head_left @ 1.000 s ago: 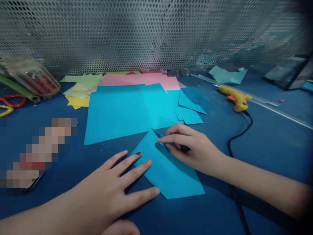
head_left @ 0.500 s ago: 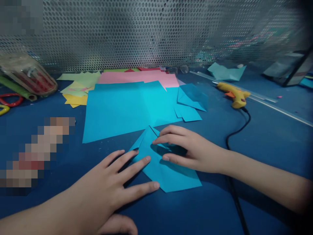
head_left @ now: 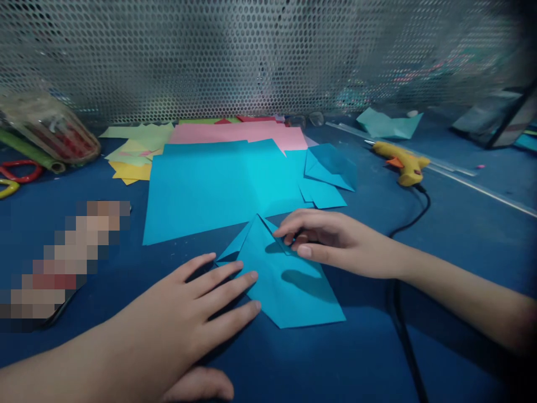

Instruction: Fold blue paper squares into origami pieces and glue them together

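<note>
- Two bare hands work over one folded blue paper [head_left: 289,305], a thin, smooth, matte piece with a sharp peak at its far end and a straight near edge; it lies between them on the dark blue tabletop [head_left: 461,240].
- Left hand [head_left: 184,313]: palm down, fingers spread wide, gripping nothing, fingertips along the paper's left edge; a narrow triangular flap lifts just beyond them.
- Right hand [head_left: 335,240]: loosely curled above the right slope near the peak, thumb apart from the forefinger, casting a soft shadow; whether a fingertip touches the flap beneath, I cannot tell.
- Just beyond both hands, a large flat blue sheet [head_left: 201,190] overlaps pink paper [head_left: 235,132] with a crisp cut edge.
- Farther off, past the left hand, lie jagged pale green scraps [head_left: 153,134] and a clear, ribbed jar [head_left: 71,131] with red contents.
- Beyond the right hand rests a yellow plastic glue gun [head_left: 403,162], its black rubbery cord [head_left: 411,347] passing under that forearm.
- Behind everything stands round-holed mesh [head_left: 210,56].
</note>
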A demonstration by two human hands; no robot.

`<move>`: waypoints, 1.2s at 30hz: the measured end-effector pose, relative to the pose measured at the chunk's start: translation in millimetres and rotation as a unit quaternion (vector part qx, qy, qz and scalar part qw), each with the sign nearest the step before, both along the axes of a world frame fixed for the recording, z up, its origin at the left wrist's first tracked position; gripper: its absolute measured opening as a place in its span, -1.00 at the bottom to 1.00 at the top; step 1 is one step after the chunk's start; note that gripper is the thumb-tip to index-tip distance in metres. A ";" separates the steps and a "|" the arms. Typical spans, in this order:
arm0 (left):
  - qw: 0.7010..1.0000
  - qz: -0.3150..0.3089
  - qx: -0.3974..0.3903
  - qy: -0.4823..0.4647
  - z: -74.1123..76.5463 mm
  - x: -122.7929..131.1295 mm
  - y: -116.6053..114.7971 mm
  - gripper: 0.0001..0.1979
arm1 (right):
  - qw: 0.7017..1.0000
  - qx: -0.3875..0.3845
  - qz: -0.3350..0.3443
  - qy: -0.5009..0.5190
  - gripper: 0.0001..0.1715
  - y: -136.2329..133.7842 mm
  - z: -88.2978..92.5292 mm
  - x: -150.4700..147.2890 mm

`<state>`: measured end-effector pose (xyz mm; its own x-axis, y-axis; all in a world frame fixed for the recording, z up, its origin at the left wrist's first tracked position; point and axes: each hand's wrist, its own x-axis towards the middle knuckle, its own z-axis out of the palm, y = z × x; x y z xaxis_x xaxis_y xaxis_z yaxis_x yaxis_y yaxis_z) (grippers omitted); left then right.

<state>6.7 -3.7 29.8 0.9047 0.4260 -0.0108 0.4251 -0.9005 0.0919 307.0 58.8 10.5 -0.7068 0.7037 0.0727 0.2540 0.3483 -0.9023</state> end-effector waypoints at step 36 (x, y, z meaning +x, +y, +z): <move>0.981 0.125 0.001 -0.150 -16.4 1.4 21.9 -0.72 | 0.904 0.398 0.155 -0.030 -0.72 -43.2 -5.1 -34.8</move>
